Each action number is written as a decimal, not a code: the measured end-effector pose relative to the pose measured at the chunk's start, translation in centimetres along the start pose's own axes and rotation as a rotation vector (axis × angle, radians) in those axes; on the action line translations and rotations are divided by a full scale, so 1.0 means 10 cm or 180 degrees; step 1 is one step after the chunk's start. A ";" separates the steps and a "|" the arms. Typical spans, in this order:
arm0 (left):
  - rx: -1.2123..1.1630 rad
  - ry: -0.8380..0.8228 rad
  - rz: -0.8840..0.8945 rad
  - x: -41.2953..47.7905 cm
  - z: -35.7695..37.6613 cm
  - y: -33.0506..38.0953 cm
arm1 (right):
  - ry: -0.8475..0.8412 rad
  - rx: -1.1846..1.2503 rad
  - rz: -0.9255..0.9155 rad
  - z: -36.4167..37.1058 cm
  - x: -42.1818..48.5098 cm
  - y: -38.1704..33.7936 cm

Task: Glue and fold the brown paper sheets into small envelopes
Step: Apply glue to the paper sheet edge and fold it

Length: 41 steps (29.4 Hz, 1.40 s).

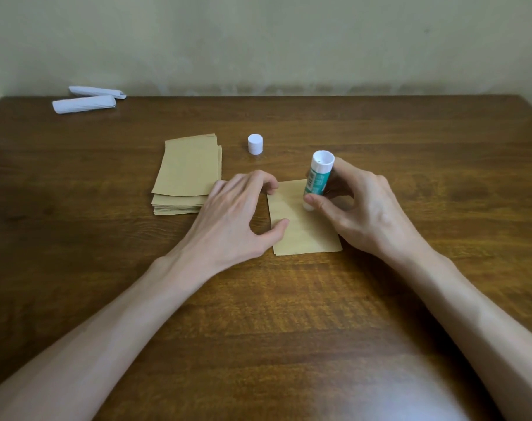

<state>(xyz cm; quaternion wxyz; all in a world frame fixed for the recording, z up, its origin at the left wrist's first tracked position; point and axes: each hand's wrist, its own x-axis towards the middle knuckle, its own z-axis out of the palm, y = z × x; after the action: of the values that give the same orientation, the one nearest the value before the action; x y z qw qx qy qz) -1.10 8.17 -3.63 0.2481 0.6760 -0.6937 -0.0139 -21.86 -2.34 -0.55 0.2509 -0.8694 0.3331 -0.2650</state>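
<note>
You are pinning the brown sheet (304, 235), lying just right of the stack (187, 168), under your left hand's (237, 208) spread fingertips while your right hand (365, 214) is gripping the uncapped glue stick (316, 180), so be tipping its open end down and stroking thinly along one edge.

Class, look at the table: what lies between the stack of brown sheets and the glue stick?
In the head view, the left hand lies there, its fingertips on the single brown sheet, just short of the glue stick.
</note>
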 end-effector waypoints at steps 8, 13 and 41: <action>-0.0004 0.0011 0.0005 0.00 0.00 0.00 | 0.0095 -0.0048 0.0128 -0.09 -0.05 0.05; 0.0001 0.0017 0.0015 -0.01 0.00 0.01 | 0.0102 -0.0096 0.0199 -0.12 -0.06 0.06; 0.0109 0.0133 -0.0087 0.03 0.01 0.00 | 0.0107 0.0300 0.0028 0.11 0.09 0.00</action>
<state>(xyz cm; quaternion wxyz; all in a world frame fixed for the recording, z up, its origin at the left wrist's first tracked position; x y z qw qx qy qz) -1.11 7.87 -3.58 0.2506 0.6897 -0.6793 0.0087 -20.60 -2.69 -1.03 0.2870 -0.8506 0.3282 -0.2938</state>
